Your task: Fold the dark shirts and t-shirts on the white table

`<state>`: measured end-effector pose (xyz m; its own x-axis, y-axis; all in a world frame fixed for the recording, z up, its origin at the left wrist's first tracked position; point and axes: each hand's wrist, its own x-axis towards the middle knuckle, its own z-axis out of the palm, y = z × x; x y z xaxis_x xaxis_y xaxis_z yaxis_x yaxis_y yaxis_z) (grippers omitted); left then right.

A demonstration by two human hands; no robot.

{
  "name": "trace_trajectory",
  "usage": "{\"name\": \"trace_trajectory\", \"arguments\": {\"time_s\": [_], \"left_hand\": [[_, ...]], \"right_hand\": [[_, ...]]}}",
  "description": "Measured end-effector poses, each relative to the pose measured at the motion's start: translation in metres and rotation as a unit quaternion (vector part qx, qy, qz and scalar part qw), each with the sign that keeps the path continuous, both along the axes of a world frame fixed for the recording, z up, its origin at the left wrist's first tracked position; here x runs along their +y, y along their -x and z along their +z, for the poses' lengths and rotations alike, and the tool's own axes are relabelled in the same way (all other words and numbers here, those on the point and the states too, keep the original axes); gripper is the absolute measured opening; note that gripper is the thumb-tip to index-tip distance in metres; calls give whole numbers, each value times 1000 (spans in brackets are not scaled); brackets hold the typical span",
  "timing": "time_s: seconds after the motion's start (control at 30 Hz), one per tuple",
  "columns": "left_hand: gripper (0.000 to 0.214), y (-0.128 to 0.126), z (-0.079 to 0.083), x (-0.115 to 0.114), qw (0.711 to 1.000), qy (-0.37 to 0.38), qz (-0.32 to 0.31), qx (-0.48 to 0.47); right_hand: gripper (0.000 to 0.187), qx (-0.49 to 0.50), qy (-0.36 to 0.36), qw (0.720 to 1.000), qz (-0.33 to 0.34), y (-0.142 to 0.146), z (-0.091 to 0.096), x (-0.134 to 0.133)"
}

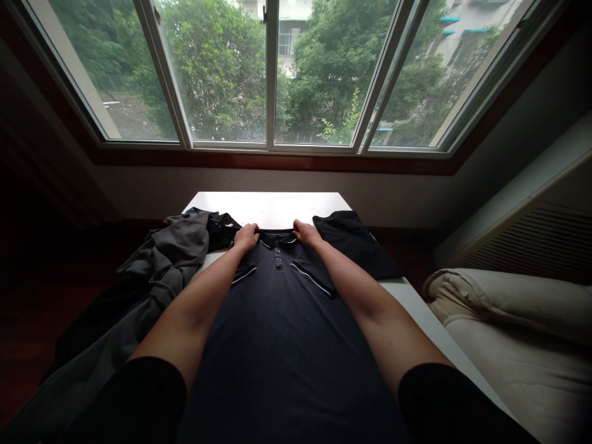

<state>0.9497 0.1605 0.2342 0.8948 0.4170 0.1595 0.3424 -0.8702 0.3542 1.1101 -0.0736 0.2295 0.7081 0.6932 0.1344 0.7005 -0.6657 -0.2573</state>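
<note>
A dark navy polo shirt [282, 333] lies front up along the white table [272, 209], its collar at the far end and its buttoned placket in the middle. My left hand [246, 237] is closed on the shirt beside the left end of the collar. On the opposite side, my right hand [306, 233] pinches the shirt at the right end of the collar. Both short sleeves, edged with a white stripe, are turned in towards the placket. My forearms cover parts of the shirt's sides.
Heaped dark and grey clothes [185, 246] hang over the table's left edge. A folded black garment [356, 243] rests at the right. Beyond the table are a wall and a wide window [271, 80]. A beige sofa [518, 345] stands to the right.
</note>
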Motion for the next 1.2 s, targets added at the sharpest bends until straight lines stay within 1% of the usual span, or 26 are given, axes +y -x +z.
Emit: {"name": "trace_trajectory", "arguments": {"time_s": [0.13, 0.23, 0.3, 0.37, 0.47, 0.57, 0.63, 0.73, 0.9, 1.07, 1.2], "left_hand": [[37, 3, -4, -12, 999, -5, 29, -23], [40, 9, -1, -24, 998, -27, 30, -53], [34, 15, 3, -31, 996, -55, 1, -74], [27, 21, 4, -40, 992, -85, -44, -79], [20, 30, 0, -53, 989, -101, -92, -60], [16, 39, -7, -63, 988, -99, -106, -50], [22, 43, -9, -67, 990, -95, -98, -40], [34, 46, -7, -68, 993, -88, -78, -19], [28, 44, -2, -75, 994, -91, -53, -2], [35, 46, -2, -94, 995, -103, -16, 3], [26, 45, 2, -96, 994, -106, -7, 19]], "right_hand": [[18, -33, -14, 999, -24, 19, -9, 3], [19, -72, -50, 995, -57, 32, -12, 4], [21, -97, -77, 990, -72, 41, -12, 3], [21, -113, -91, 987, -68, 51, -12, 2], [20, -100, -75, 992, -30, 65, -14, 1], [24, -65, -56, 996, -9, 75, -17, -1], [32, -50, -53, 997, -16, 80, -18, -1], [42, -35, -50, 998, -18, 87, -19, -2], [55, -7, -39, 999, -4, 96, -23, -10], [56, 15, -9, 1000, 19, 100, -28, -19], [57, 25, -5, 1000, 5, 104, -29, -20]]}}
